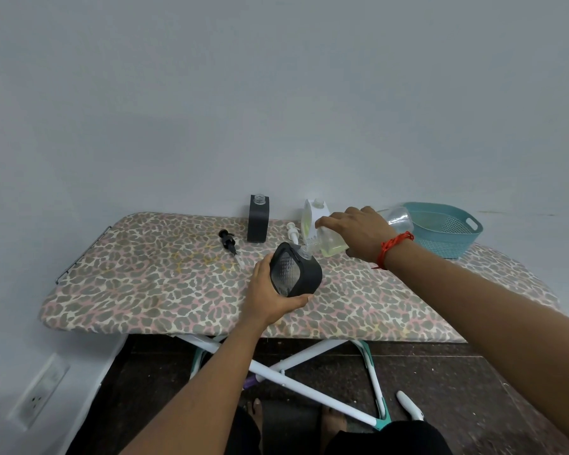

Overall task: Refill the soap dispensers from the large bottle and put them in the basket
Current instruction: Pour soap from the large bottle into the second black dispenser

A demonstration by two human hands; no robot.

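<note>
A black, rounded-square dispenser (295,270) with a ribbed clear panel tilts above the leopard-print board (151,290), cupped in the left hand (270,295), fingers curled beneath it. The right hand (358,233) grips the clear large bottle (334,243) of yellowish soap, tipped neck-down at the dispenser's mouth

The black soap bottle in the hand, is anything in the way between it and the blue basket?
Yes. The right hand holds the tilted large bottle between the black dispenser in the left hand and the teal basket. Past them the board looks bare up to the basket.
</note>
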